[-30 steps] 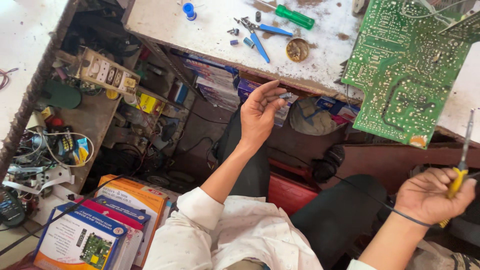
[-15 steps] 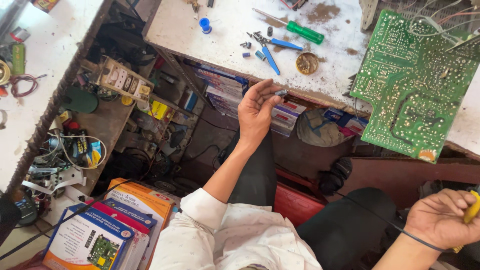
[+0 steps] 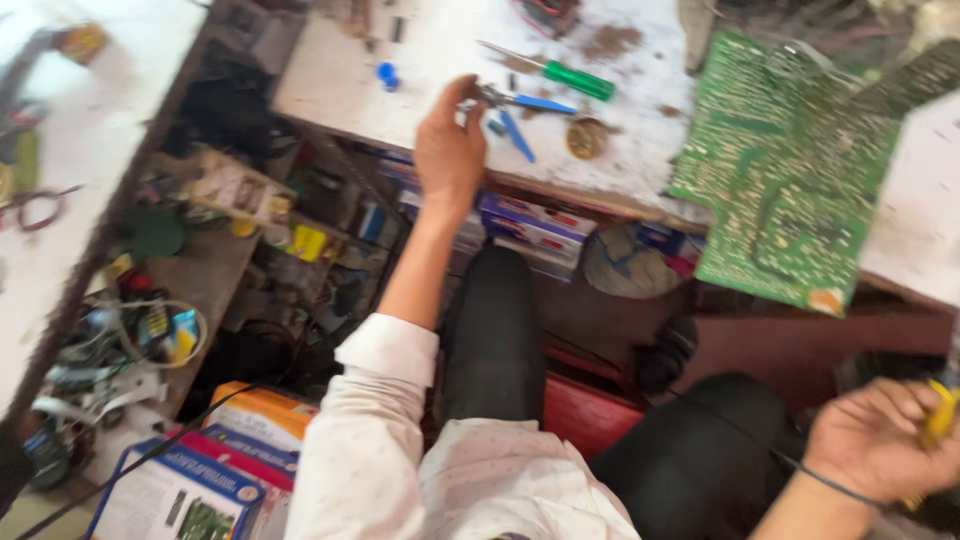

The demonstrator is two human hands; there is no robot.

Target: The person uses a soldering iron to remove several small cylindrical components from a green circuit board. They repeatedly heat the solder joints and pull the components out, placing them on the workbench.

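My left hand (image 3: 450, 150) reaches up over the front edge of the white workbench (image 3: 340, 100). Its fingertips pinch the metal end of blue-handled pliers (image 3: 530, 103) lying there; motion blur hides the exact grip. My right hand (image 3: 875, 440) rests low at the right, by my knee, closed on a yellow-handled screwdriver (image 3: 937, 418). A large green circuit board (image 3: 790, 180) lies on the bench to the right and overhangs its edge. A green-handled screwdriver (image 3: 575, 78) lies just beyond the pliers.
A small round tin (image 3: 587, 137) and a blue cap (image 3: 387, 73) sit on the bench. Stacked boxes (image 3: 530, 225) fill the space under it. A cluttered shelf (image 3: 200, 260) with wires stands at the left, printed boxes (image 3: 190, 490) lie on the floor, and a red seat (image 3: 585, 410) is under me.
My left hand has risen from below the bench edge onto the bench top, to the pliers. The view has swung and blurred. My right hand stays low with the screwdriver.
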